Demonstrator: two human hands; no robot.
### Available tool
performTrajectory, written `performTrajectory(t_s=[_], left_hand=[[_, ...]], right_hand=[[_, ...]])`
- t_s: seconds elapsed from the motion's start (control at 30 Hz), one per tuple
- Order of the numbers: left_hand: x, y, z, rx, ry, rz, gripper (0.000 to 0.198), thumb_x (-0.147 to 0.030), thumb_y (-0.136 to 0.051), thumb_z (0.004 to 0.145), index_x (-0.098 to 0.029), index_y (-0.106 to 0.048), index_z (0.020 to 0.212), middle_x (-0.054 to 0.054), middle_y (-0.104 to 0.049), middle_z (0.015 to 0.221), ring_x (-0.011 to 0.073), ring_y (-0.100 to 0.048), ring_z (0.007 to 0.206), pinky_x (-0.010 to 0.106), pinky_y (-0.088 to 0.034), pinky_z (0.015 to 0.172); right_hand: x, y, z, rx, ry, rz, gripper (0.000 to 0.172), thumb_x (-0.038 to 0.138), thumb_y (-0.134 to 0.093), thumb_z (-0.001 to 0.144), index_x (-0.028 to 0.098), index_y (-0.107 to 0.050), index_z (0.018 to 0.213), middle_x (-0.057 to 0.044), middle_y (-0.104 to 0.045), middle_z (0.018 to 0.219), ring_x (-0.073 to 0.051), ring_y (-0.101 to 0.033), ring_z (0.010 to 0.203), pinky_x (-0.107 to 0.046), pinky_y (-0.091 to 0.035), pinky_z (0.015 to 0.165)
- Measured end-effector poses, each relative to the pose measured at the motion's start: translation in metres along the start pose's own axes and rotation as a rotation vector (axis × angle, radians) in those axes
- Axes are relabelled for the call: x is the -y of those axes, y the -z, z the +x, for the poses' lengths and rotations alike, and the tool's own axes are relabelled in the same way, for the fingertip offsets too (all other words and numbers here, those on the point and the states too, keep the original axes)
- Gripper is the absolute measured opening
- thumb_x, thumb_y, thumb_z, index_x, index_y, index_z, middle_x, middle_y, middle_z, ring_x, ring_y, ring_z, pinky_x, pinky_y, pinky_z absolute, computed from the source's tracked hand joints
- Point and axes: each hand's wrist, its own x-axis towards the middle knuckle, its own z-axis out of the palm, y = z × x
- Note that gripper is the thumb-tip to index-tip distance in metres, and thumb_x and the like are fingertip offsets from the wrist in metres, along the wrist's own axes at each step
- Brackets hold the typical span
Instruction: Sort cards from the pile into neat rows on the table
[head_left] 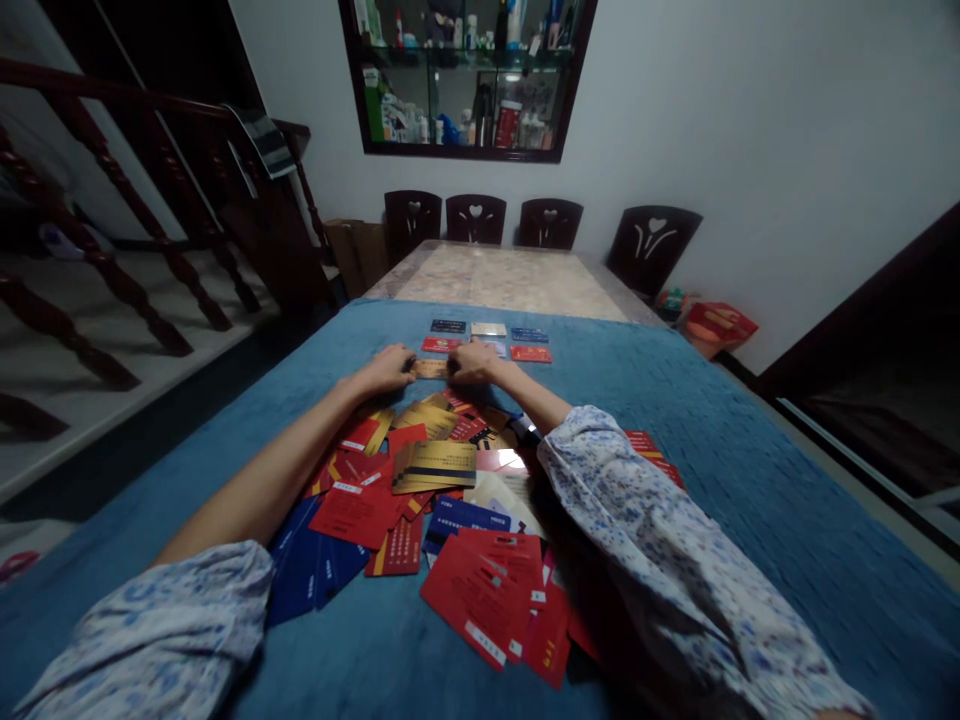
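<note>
A gold card [430,369] lies between my two hands, just in front of the rows of cards. My left hand [388,368] has its curled fingers at the card's left edge. At its right edge my right hand [474,362] grips with bent fingers, partly covering a pale card [496,348]. Beyond them are a black card [448,326], a cream card [489,330], a blue card [529,335] and two red cards, one left [441,345] and one right [531,354]. Nearer me spreads a loose heap with gold cards [442,466], red cards [480,590] and blue cards [311,565].
A blue cloth [645,380] covers the near part of the table; the far part shows a stone-patterned top [510,275]. Several dark chairs [476,218] stand around the far end. Red cards [654,455] lie beside my right sleeve. A wooden railing [150,215] runs at left.
</note>
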Motion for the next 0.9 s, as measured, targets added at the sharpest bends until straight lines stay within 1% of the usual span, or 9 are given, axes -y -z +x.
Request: performTrajectory(t_s=[0.13, 0.27, 0.43, 0.63, 0.8, 0.9], left_hand=[[-0.001, -0.003, -0.005, -0.028, -0.008, 0.017, 0.039, -0.032, -0.062, 0.081, -0.018, -0.069, 0.117, 0.011, -0.067, 0.119, 0.0273, -0.061, 0.115, 0.035, -0.049, 0.104], [-0.003, -0.004, -0.011, -0.045, 0.006, 0.043, 0.037, -0.030, -0.058, 0.085, -0.017, -0.069, 0.119, 0.013, -0.064, 0.125, 0.0282, -0.060, 0.118, 0.037, -0.048, 0.106], [-0.003, -0.004, -0.020, -0.075, 0.004, -0.003, 0.037, -0.028, -0.056, 0.087, -0.020, -0.068, 0.121, 0.011, -0.064, 0.124, 0.0276, -0.058, 0.121, 0.040, -0.046, 0.108], [-0.004, -0.005, -0.033, -0.111, -0.027, -0.089, 0.040, -0.028, -0.057, 0.086, -0.019, -0.068, 0.123, 0.011, -0.063, 0.124, 0.0276, -0.057, 0.122, 0.041, -0.046, 0.108], [-0.009, -0.005, -0.049, -0.149, -0.075, -0.132, 0.044, -0.028, -0.056, 0.088, -0.016, -0.065, 0.129, 0.013, -0.062, 0.126, 0.0289, -0.058, 0.120, 0.045, -0.046, 0.109], [-0.014, -0.003, -0.060, -0.179, -0.108, -0.152, 0.043, -0.028, -0.056, 0.088, -0.016, -0.066, 0.128, 0.013, -0.062, 0.125, 0.0306, -0.058, 0.120, 0.048, -0.047, 0.108]], right_hand=[[-0.004, -0.002, -0.001, -0.012, 0.019, -0.015, 0.047, 0.043, -0.065, 0.087, 0.017, -0.071, 0.126, -0.021, -0.061, 0.142, -0.042, -0.049, 0.136, -0.054, -0.047, 0.104], [-0.009, -0.003, -0.004, -0.026, 0.044, -0.017, 0.050, 0.048, -0.064, 0.089, 0.018, -0.070, 0.128, -0.020, -0.061, 0.141, -0.042, -0.048, 0.136, -0.054, -0.048, 0.101], [-0.013, -0.004, -0.013, -0.091, 0.054, 0.007, 0.043, 0.045, -0.058, 0.093, 0.020, -0.071, 0.127, -0.019, -0.062, 0.140, -0.041, -0.047, 0.135, -0.053, -0.047, 0.100], [-0.018, -0.005, -0.026, -0.143, 0.053, 0.028, 0.043, 0.041, -0.058, 0.094, 0.023, -0.069, 0.131, -0.017, -0.061, 0.141, -0.040, -0.045, 0.133, -0.054, -0.045, 0.100], [-0.017, -0.002, -0.047, -0.167, 0.063, 0.024, 0.047, 0.040, -0.055, 0.096, 0.020, -0.065, 0.137, -0.017, -0.061, 0.141, -0.037, -0.046, 0.129, -0.051, -0.042, 0.100], [-0.015, -0.001, -0.061, -0.185, 0.068, 0.032, 0.047, 0.040, -0.055, 0.096, 0.019, -0.064, 0.137, -0.017, -0.061, 0.141, -0.036, -0.047, 0.128, -0.049, -0.041, 0.099]])
